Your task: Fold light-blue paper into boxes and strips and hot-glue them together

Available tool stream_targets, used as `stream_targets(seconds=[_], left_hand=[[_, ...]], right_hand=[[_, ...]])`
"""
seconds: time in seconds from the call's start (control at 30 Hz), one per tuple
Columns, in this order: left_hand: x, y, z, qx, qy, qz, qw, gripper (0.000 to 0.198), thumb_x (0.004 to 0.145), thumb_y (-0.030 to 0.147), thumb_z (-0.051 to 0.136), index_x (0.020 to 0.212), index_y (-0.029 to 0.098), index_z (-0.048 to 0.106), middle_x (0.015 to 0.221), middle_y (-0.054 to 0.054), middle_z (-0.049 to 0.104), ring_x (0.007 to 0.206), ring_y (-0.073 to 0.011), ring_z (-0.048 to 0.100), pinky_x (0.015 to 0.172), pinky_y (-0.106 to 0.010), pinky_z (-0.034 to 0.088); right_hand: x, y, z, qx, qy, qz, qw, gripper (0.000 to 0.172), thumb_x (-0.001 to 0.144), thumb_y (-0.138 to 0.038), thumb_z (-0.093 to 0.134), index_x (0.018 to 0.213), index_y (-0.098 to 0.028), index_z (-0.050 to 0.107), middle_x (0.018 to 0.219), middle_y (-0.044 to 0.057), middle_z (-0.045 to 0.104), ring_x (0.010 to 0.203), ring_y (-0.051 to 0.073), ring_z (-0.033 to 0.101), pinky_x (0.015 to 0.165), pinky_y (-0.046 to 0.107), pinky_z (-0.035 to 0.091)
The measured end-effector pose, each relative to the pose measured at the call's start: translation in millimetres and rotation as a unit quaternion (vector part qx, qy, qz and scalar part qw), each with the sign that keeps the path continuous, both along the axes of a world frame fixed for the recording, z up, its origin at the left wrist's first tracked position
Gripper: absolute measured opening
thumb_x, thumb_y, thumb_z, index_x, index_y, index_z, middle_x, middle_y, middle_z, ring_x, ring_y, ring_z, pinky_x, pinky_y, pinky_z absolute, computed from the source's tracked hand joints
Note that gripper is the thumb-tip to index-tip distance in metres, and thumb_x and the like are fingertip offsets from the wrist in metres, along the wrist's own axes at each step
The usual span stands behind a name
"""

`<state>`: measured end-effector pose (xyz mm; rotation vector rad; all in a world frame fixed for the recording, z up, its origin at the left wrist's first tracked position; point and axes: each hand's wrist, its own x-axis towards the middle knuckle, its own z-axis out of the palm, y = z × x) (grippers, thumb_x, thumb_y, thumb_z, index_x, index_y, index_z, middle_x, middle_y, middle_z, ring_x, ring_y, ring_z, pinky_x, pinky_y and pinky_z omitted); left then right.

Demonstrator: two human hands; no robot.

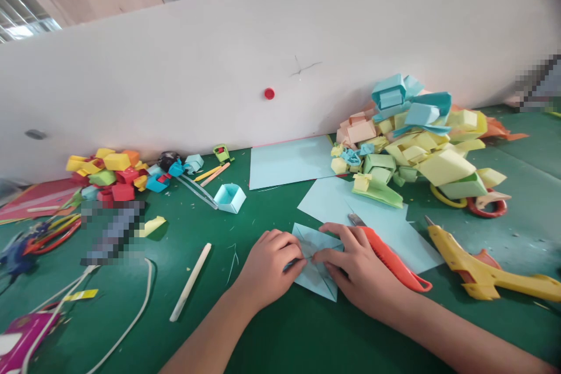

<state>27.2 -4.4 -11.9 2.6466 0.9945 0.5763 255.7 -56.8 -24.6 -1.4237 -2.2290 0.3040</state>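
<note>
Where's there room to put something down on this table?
The green table shows bare below the folded blue paper, down to the picture's bottom edge. A smaller, nearly bare patch separates the open blue box and left hand. Crowded: paper heap back right, colourful boxes back left.

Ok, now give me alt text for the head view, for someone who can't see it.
A person's left hand and right hand touch a creased light-blue paper on a green table. A red-handled cutter and yellow glue gun lie to the right, with heaps of folded-paper pieces farther back on both sides.
</note>
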Motion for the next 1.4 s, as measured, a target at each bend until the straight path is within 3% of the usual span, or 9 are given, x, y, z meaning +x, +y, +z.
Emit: stream_targets(seconds=[0.57,0.97,1.4], left_hand=[[-1.7,-2.3,5.7,-0.05,-0.003,0.0,0.999,0.006,0.096,0.024,0.062,0.092,0.021,0.065,0.104,-0.004,0.069,0.097,-0.0224,0.059,0.087,-0.039,0.048],[-5.7,-3.3,9.6,-0.066,-0.054,-0.045,0.995,0.046,0.108,0.043,0.031,0.099,0.02,0.07,0.106,-0.008,0.068,0.094,-0.0232,0.057,0.086,-0.041,0.045],[-4.3,-3.0,7.2,-0.052,-0.057,-0.044,0.996,0.032,0.104,0.031,0.045,0.087,0.019,0.069,0.099,-0.005,0.069,0.09,-0.0201,0.058,0.084,-0.037,0.045]], right_hand=[[0.1,1.1,0.9,-0.005,0.006,0.004,1.0,0.033,0.097,-0.013,0.05,0.104,-0.034,0.074,0.142,0.006,0.053,0.126,0.033,0.053,0.113,0.073,0.036],[-0.2,1.0,0.6,-0.009,0.009,0.003,1.0,0.034,0.093,-0.009,0.051,0.104,-0.033,0.073,0.142,0.006,0.053,0.124,0.032,0.053,0.113,0.072,0.036],[0.4,0.7,-0.3,0.008,0.005,-0.002,1.0,0.029,0.095,-0.012,0.052,0.103,-0.032,0.072,0.14,0.007,0.055,0.121,0.032,0.056,0.11,0.071,0.04]])
